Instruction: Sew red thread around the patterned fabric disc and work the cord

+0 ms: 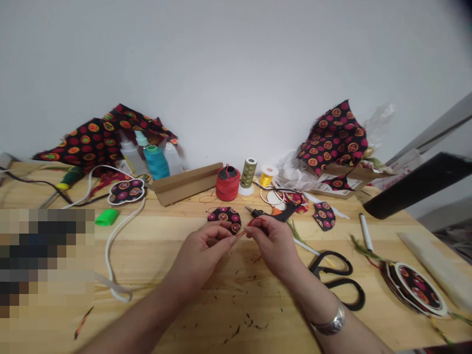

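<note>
the left hand (206, 244) and right hand (272, 242) are closed in fingertip pinches on a thin orange-red strand (241, 233), centred over the light wooden surface (236, 305). it looks light and limp, best held near its ends. a round black fabric-covered disc (224, 219) lies just beyond, at 12 o'clock.

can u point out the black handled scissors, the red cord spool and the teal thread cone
Black plastic-handled scissors (363, 297), head view, on the lower finger loop
Red cord spool (227, 186), head view, on the wound cord at its middle
Teal thread cone (156, 163), head view, on the wound thread
</note>
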`<state>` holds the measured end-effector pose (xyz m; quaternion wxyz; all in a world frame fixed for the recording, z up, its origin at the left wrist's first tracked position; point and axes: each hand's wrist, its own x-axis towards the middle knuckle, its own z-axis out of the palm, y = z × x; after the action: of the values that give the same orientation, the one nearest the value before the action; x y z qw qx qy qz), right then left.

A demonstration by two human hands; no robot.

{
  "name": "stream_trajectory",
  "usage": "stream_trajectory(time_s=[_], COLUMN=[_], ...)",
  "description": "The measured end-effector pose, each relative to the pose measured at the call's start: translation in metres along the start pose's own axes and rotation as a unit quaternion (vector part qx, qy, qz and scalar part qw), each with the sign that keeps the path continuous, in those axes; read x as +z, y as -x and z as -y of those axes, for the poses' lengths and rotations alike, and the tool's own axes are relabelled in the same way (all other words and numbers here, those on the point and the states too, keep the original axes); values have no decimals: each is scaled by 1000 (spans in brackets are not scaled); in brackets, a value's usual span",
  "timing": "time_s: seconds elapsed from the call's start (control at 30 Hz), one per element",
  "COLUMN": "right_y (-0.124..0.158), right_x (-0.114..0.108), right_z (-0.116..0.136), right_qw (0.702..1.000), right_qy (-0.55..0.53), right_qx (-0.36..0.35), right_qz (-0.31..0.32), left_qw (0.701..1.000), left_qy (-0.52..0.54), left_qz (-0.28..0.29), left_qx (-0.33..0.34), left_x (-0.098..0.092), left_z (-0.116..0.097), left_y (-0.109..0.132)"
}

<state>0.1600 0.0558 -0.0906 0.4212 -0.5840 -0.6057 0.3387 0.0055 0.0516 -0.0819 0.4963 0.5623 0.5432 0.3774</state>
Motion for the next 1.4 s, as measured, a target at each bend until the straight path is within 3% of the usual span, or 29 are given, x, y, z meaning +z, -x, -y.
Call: stream_trajectory(time_s=[0.2, 0.57, 0.8, 0.97, 1.1, 1.4], right_y=[0, -1, 0, 0, -1, 0], right_x=[-1, 1, -1, -2, -1, 1], right_z=[1, 1, 1, 2, 1, 6], right_qw=[1000, 1000, 999, 999, 1000, 982], right_qy=[4, 1, 27, 23, -26, -165], right_qx=[0, -3, -15, -10, 7, 84], right_qz=[-11, -12, -24, -24, -9, 43], left_qw=[993, 999, 994, 999, 995, 989], left_qy=[86, -33, -88, -21, -22, -85], left_qz=[46, -12, -41, 30, 96, 100], left_qx=[-63, -22, 54, 13, 27, 64], left_x=[3, -1, -2, 0, 4, 7], left_z=[-2, 0, 8, 3, 1, 2], left_y=[5, -1, -4, 2, 6, 8])
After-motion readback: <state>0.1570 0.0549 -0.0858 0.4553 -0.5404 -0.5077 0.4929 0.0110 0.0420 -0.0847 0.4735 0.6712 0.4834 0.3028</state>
